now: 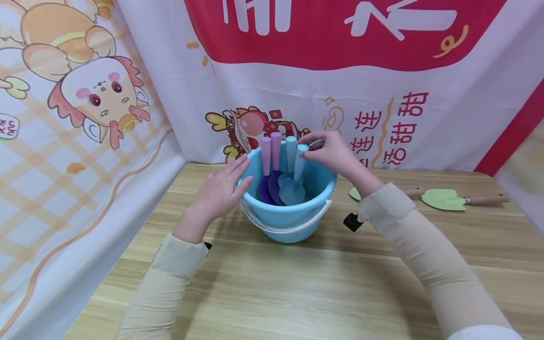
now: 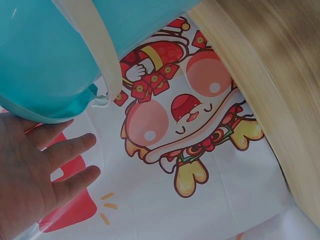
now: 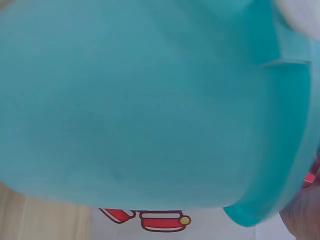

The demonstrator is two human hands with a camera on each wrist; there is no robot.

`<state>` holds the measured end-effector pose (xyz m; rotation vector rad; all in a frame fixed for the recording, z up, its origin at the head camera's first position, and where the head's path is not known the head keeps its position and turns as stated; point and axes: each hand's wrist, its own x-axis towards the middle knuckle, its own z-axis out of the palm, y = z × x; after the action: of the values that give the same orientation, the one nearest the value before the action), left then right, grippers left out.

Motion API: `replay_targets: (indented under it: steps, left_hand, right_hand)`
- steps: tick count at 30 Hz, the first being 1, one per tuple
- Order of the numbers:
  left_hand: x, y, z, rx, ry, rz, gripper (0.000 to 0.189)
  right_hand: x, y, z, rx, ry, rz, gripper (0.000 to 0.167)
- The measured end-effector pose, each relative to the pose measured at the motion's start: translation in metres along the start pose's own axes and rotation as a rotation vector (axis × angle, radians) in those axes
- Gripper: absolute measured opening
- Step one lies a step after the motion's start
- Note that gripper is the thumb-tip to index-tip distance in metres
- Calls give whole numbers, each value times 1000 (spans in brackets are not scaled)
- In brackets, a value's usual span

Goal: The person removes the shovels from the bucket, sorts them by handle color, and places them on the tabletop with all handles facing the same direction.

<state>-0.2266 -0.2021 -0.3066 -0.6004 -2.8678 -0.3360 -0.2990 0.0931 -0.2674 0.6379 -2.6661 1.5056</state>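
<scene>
A light blue bucket (image 1: 282, 215) stands upright on the table, holding two shovels with pink handles and purple blades (image 1: 266, 158) and two blue ones. My right hand (image 1: 329, 150) reaches over the far right rim and pinches the handle top of the nearer blue shovel (image 1: 299, 165); the other blue shovel (image 1: 291, 153) is close beside it. At the left rim rests my left hand (image 1: 218, 185), its fingers extended. In the left wrist view the left hand's fingers (image 2: 70, 150) spread beside the bucket rim. Bucket wall fills most of the right wrist view, hiding the shovels.
Two green shovels with wooden handles lie on the table at the right; one (image 1: 444, 199) shows fully, the other (image 1: 354, 193) is partly behind the right forearm. The bucket's white carrying handle (image 1: 293, 231) hangs down in front. A printed cloth (image 1: 272, 85) stands behind the table.
</scene>
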Motion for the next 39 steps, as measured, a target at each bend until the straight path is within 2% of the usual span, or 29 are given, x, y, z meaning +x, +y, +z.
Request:
replay_targets:
  steps: [21, 32, 39]
  left_hand:
    - [0, 0, -1, -6, -8, -4, 63]
    - [0, 0, 0, -6, -7, 0, 63]
    - [0, -1, -1, -5, -12, -3, 63]
  right_hand:
    - [-22, -4, -17, 70, 199, -66, 38]
    - [-31, -1, -25, 129, 291, -163, 34]
    - [-41, -4, -33, 204, 319, -123, 37]
